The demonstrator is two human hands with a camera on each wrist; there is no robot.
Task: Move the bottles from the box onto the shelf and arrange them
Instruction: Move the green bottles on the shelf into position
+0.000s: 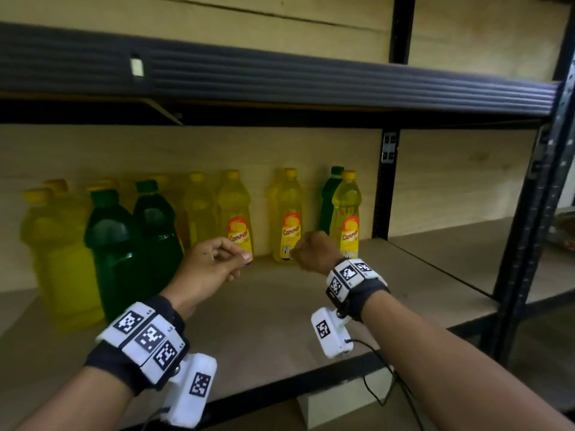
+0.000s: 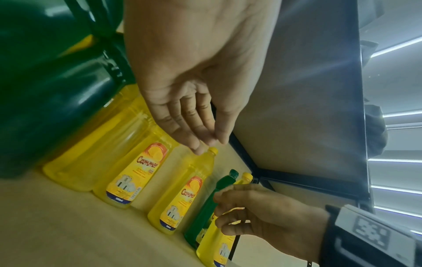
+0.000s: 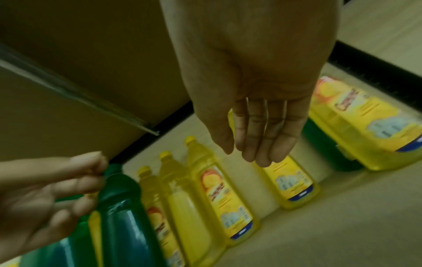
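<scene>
Several yellow and green bottles stand along the back of the wooden shelf [image 1: 295, 321]. Labelled yellow bottles [image 1: 238, 213] [image 1: 287, 213] [image 1: 345, 209] face me, and a slim green bottle [image 1: 329, 197] stands behind the rightmost one. Two big green bottles [image 1: 112, 250] and big yellow ones [image 1: 59, 253] fill the left. My left hand [image 1: 239, 259] hovers before the middle yellow bottle, fingers loosely bent, holding nothing. My right hand [image 1: 298, 250] hangs relaxed and empty between two labelled bottles. In the wrist views the left hand [image 2: 205, 140] and right hand [image 3: 258, 153] show straight, relaxed fingers. No box is in view.
A dark upper shelf beam [image 1: 280, 85] runs overhead. A black back post [image 1: 385, 188] and a front upright [image 1: 529, 228] bound the bay on the right, with bare board beyond. A white block [image 1: 342, 396] and a cable [image 1: 373, 387] lie below the shelf edge.
</scene>
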